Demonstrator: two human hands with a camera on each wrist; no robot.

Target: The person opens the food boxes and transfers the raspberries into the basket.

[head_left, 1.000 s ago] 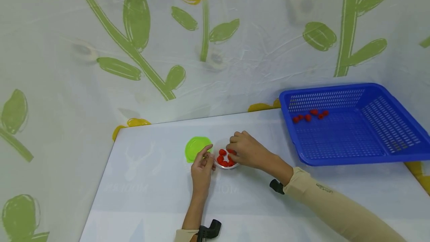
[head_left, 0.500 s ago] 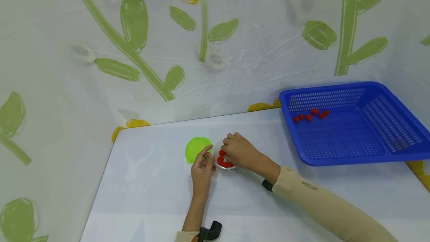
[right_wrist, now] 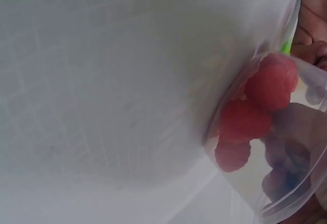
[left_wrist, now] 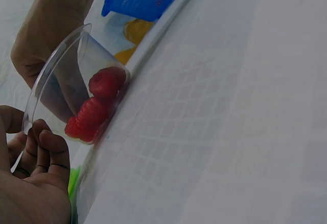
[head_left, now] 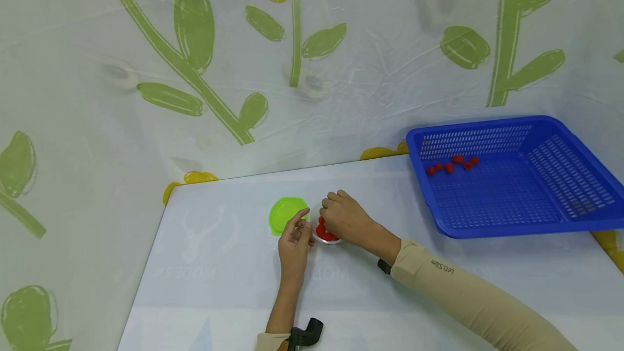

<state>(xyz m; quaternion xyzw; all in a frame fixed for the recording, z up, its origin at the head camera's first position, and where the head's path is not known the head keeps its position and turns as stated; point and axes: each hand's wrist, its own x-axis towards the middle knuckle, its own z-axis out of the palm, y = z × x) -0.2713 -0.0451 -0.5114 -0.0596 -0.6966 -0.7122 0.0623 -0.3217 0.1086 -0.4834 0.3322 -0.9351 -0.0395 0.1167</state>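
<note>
A clear plastic cup (head_left: pixel 316 212) holding several red raspberries (left_wrist: pixel 93 113) stands on the white table. My left hand (head_left: pixel 294 242) pinches its rim from the left, thumb and fingertips at the edge in the left wrist view. From the other side my right hand (head_left: pixel 345 219) reaches down into the cup, fingers bent and close to the raspberries. Its fingertips show blurred through the plastic wall in the right wrist view, and I cannot tell whether they hold a raspberry. Just behind my left hand lies a bright green lid (head_left: pixel 284 213), partly covered by the fingers.
At the back right of the table (head_left: pixel 234 286) stands a large blue plastic basket (head_left: pixel 507 221) with slotted walls. Several more raspberries (head_left: pixel 449 168) lie in its left back corner. A white cloth backdrop (head_left: pixel 370 85) printed with flowers rises behind the table edge.
My right hand has moved left, from the cup's right rim to over and into it, covering more of the raspberries. My left hand and the cup stay in place.
</note>
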